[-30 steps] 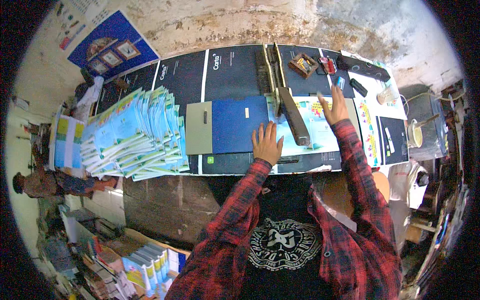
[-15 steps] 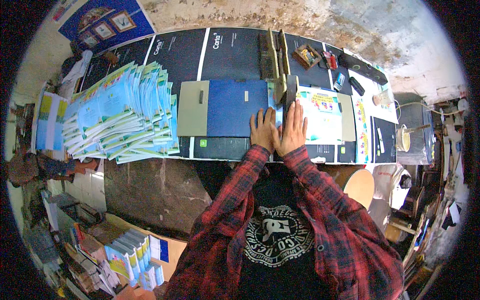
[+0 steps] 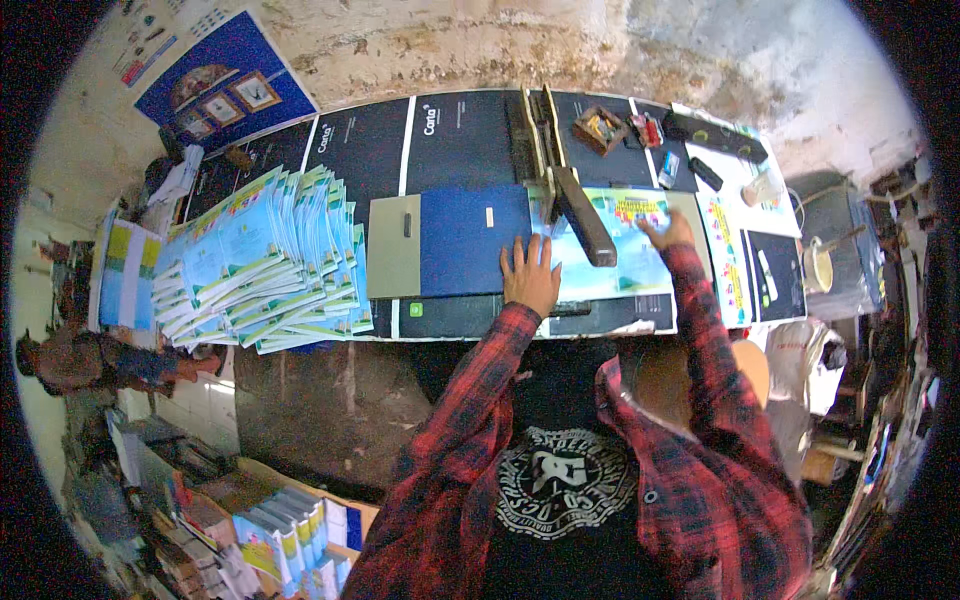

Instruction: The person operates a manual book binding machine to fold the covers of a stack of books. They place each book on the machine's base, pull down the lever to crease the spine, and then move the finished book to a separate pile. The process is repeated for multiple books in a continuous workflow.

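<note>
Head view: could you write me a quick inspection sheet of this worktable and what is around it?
Surface: long table covered in dark sheets.
Job's things: blue book cover; colourful printed sheet under a long-armed stapler.
Clutter: fanned booklet stack, small tray, cup.
Hands: left hand flat at the cover's edge; right hand on the sheet.
Cables: nothing seen.
Surroundings: rough wall, poster, another person at the left.

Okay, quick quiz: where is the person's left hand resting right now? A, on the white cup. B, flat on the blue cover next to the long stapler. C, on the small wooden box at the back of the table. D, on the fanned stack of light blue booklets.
B: the left hand lies flat on the right edge of the blue cover, beside the long stapler, well away from the booklets.
</note>
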`<action>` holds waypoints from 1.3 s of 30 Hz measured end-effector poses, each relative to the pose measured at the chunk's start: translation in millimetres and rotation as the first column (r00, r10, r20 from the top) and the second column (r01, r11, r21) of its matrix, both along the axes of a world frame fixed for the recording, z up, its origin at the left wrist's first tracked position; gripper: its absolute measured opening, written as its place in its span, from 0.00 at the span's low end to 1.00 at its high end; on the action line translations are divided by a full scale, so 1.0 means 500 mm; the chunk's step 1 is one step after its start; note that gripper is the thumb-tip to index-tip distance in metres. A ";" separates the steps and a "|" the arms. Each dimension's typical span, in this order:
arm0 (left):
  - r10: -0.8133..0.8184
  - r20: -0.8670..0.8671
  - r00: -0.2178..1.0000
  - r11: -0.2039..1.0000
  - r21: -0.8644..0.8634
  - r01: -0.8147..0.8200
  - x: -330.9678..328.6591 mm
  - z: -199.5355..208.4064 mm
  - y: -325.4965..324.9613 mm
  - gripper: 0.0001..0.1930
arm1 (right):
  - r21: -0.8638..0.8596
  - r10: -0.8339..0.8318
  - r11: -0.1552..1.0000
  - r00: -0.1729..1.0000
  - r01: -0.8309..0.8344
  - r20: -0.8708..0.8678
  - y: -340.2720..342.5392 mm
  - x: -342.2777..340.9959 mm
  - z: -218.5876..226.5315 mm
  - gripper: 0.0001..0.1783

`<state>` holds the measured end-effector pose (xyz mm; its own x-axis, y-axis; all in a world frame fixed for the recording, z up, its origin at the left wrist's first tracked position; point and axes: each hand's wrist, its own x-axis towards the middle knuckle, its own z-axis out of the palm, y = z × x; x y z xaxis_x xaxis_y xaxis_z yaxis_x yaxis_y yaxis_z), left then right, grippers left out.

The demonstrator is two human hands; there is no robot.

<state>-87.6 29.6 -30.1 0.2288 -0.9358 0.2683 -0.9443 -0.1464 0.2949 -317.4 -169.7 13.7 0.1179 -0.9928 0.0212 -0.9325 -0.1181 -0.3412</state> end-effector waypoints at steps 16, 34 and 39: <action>0.059 -0.072 0.996 0.997 0.044 -0.056 -0.006 0.005 0.001 0.27 | 0.098 -0.122 0.986 0.987 0.132 -0.102 0.039 -0.026 -0.067 0.64; 0.241 -0.103 0.965 0.970 -0.001 -0.242 0.065 0.000 0.053 0.32 | 0.207 -0.054 0.972 0.964 0.110 -0.261 0.104 0.124 -0.065 0.47; 0.246 -0.120 0.962 0.969 0.050 -0.241 0.068 0.007 0.044 0.34 | -0.068 0.220 0.974 0.974 -0.216 0.052 0.039 0.128 0.059 0.49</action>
<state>-53.7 51.4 -26.4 0.4805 -0.8557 0.1920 -0.8350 -0.3794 0.3985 -253.5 -150.4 43.4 0.3279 -0.9400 0.0945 -0.8605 -0.3385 -0.3808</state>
